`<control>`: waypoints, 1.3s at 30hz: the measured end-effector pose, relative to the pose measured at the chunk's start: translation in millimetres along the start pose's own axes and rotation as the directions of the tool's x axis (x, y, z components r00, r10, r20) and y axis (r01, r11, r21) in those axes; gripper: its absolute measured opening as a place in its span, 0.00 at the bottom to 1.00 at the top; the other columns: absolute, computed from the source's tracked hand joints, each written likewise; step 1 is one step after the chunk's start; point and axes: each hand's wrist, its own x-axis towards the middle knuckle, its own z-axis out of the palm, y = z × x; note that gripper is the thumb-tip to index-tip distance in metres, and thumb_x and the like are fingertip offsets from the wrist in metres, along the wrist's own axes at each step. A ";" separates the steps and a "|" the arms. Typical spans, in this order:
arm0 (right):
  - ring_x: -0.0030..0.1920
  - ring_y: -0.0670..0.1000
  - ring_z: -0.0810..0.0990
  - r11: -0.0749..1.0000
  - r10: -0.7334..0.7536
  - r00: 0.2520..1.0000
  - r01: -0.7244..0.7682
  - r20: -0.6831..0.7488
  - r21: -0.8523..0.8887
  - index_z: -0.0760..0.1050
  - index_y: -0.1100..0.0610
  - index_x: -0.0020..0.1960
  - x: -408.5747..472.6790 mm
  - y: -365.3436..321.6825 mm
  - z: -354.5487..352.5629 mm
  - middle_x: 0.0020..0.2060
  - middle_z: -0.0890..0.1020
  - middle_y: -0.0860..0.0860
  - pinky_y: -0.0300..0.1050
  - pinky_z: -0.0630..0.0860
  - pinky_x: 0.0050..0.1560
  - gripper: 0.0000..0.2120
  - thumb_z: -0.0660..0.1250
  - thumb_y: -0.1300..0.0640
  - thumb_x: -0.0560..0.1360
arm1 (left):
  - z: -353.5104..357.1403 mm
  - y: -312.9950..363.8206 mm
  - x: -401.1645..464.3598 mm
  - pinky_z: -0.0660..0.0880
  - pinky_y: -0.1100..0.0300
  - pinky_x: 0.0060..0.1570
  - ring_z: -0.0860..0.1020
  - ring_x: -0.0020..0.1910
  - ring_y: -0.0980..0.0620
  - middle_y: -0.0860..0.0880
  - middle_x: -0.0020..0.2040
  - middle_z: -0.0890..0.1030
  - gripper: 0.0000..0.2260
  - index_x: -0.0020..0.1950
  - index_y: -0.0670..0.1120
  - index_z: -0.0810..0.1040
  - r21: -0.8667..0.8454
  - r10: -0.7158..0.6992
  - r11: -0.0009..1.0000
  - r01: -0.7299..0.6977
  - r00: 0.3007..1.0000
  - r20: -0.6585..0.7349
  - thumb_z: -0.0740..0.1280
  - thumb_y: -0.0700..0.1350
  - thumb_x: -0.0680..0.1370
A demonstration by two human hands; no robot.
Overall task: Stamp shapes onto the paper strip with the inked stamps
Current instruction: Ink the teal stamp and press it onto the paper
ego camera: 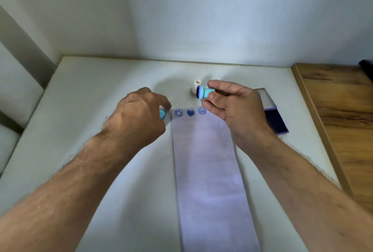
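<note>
White table (84,98) set into a corner of pale walls; a wood-grain surface (339,110) abuts it on the right. A long paper strip (207,171) lies flat on the table, running from the near edge away from the person, its far end between the two hands. Three blue prints sit in a row along that far end: a smiley face (178,113) at left, a solid heart (190,112) in the middle, a second smiling face (202,110) at right, partly close to the right hand's fingers. Right hand (236,108) is raised above the strip's far right corner, palm turned up and inward, thumb and fingertips pinching the body of a turquoise stamp (205,92). That stamp lies on its side in the grip, its dark blue-inked face (199,92) pointing left, clear of the paper. Left hand (139,116) is knuckles-up just left of the strip's far left corner, fingers curled down around a second turquoise stamp (162,114); only a small round part of it shows under the fingers, beside the paper edge. Whether it touches the table, cannot tell. A small white stamp (195,87) stands upright on the table just behind the right hand's stamp, partly hidden by it. To the right, an open ink pad (276,121) rests on the table, dark blue pad surface toward the person, its lid (267,100) lying beyond it, mostly behind the right hand. A dark object (366,68) shows at the far right edge, too cut off to identify.
</note>
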 end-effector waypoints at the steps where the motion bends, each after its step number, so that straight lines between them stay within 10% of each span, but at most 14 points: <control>1: 0.46 0.50 0.86 1.000 0.008 1.000 -0.008 0.014 0.012 0.83 0.62 0.50 -0.5 0.8 0.9 0.54 0.83 0.54 0.44 0.82 0.50 0.10 0.68 0.73 0.73 | -0.7 1.7 -0.3 0.71 0.58 0.45 0.75 0.49 0.49 0.52 0.49 0.75 0.14 0.56 0.59 0.81 -0.007 -0.006 1.000 0.006 1.000 -0.001 0.69 0.45 0.73; 15: 0.45 0.52 0.87 0.957 0.113 0.986 -0.141 0.121 0.252 0.83 0.63 0.47 -6.5 -2.7 6.4 0.62 0.78 0.50 0.42 0.83 0.45 0.11 0.65 0.75 0.74 | -9.1 9.3 1.3 0.73 0.71 0.38 0.80 0.40 0.57 0.57 0.40 0.83 0.12 0.55 0.60 0.82 -0.512 -0.188 0.855 0.086 0.970 -0.152 0.71 0.48 0.73; 21: 0.49 0.58 0.86 0.978 0.090 0.973 -0.126 0.211 0.165 0.82 0.63 0.50 -9.3 -0.3 7.8 0.46 0.87 0.52 0.46 0.83 0.50 0.13 0.65 0.76 0.73 | -10.5 18.8 5.9 0.80 0.60 0.48 0.84 0.41 0.49 0.46 0.40 0.84 0.02 0.44 0.43 0.84 -0.977 -0.306 0.033 0.209 0.933 0.189 0.74 0.38 0.72; 25: 0.42 0.54 0.85 0.997 0.053 0.971 -0.065 0.234 0.043 0.83 0.60 0.51 -12.6 -0.5 8.6 0.43 0.86 0.58 0.49 0.83 0.47 0.13 0.67 0.74 0.73 | -14.1 25.8 2.6 0.81 0.60 0.46 0.84 0.42 0.49 0.43 0.41 0.85 0.01 0.43 0.40 0.81 -0.948 -0.266 -0.186 0.259 0.915 0.302 0.72 0.37 0.74; 39: 0.33 0.44 0.80 0.942 -0.166 0.967 0.213 0.191 -0.258 0.84 0.49 0.49 -12.9 0.6 5.9 0.39 0.86 0.44 0.43 0.79 0.34 0.14 0.71 0.67 0.73 | -15.5 30.4 -1.6 0.82 0.54 0.49 0.82 0.43 0.45 0.40 0.48 0.83 0.05 0.48 0.40 0.82 -0.930 -0.159 -0.148 0.337 0.920 0.358 0.67 0.39 0.76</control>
